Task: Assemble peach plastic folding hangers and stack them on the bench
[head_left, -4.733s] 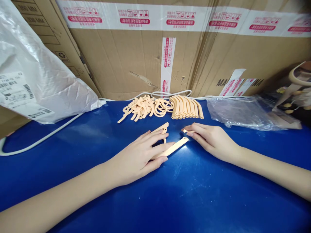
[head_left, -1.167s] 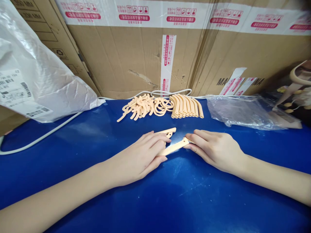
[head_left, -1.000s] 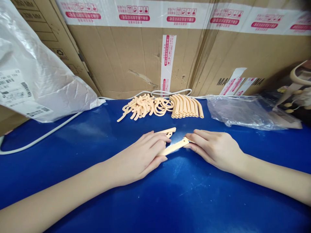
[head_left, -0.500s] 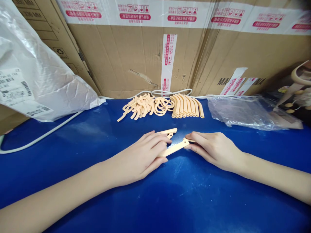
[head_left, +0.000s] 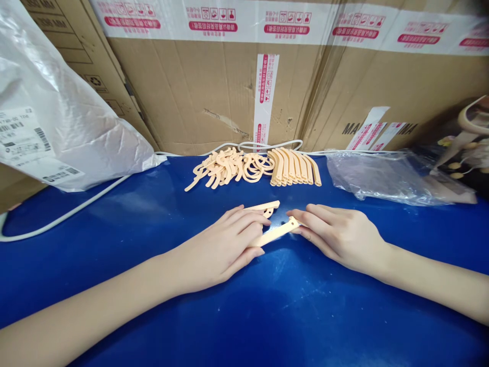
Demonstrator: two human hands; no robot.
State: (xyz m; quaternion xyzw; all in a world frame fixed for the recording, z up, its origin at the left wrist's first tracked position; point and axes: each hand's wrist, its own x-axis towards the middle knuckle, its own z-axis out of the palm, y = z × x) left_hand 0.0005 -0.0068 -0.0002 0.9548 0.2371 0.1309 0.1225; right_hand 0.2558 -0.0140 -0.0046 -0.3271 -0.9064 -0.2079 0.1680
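- The near cream strip (head_left: 275, 234) slants over the near-middle of the blue table (head_left: 244, 326), its holed right end sticking out past the left hand (head_left: 227, 242), presumably so that this end can be worked on.
- The left hand is clamped on that strip, thumb on the near side and fingers curled over it, likely to steady it.
- The far cream strip (head_left: 263, 206) lies just beyond, partly under the same fingers; a curved piece with a hole (head_left: 269, 211) shows beneath its right end. The hand probably keeps these parts together.
- The right hand (head_left: 338, 229) brings thumb and index finger to the near strip's right end, touching it. What sits between them is mostly hidden, so I cannot tell whether they pinch the strip or a smaller part.
- On the far side, hooked pieces (head_left: 223, 168), rings (head_left: 254, 171) and bent tubes (head_left: 294, 168) lie grouped left to right, seemingly sorted by shape within reach.
- Both forearms slope inward from the near corners. The left hand is palm down and fairly flat; the right has its knuckles raised, fingers pointing left.
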